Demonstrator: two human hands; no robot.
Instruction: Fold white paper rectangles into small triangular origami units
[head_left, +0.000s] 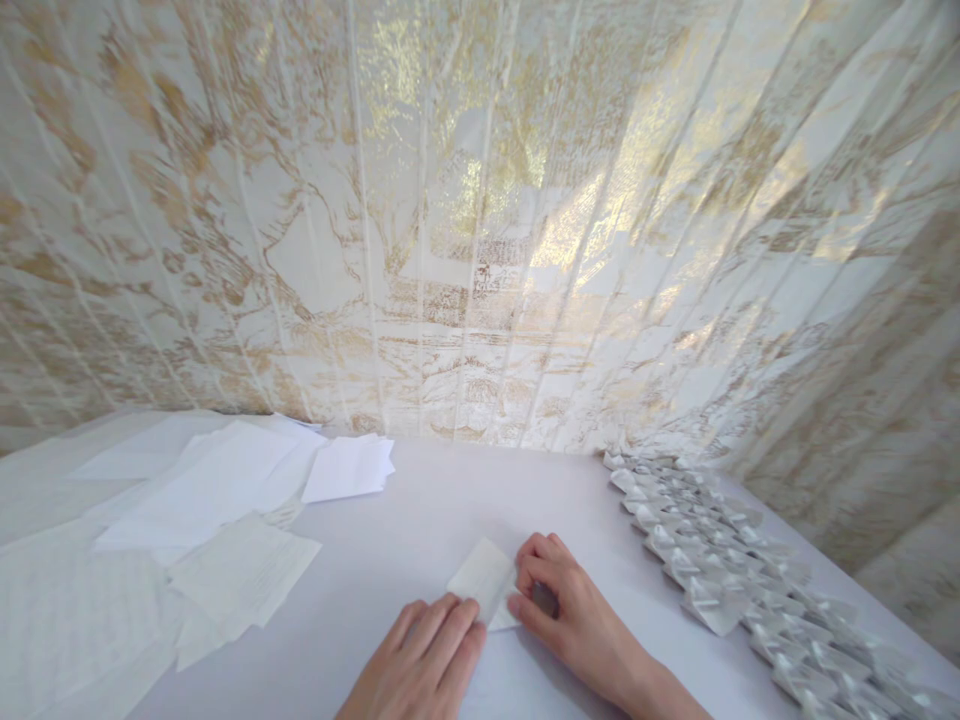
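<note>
A small piece of folded white paper [484,572] lies on the pale table [450,500] between my hands. My left hand [429,650] rests flat over its lower left part, fingers stretched forward and lying side by side. At the paper's right edge, my right hand [566,610] has its thumb and index finger curled in a pinch on a flap. The fingertips partly cover that edge, and the paper's lower left corner is hidden under my left fingers.
Loose white sheets [202,480] and written pages [240,575] spread across the left side. A stack of small white papers [349,467] sits beside them at the back. Rows of folded paper pieces [712,560] run along the right edge. Patterned curtain [450,250] hangs behind the table.
</note>
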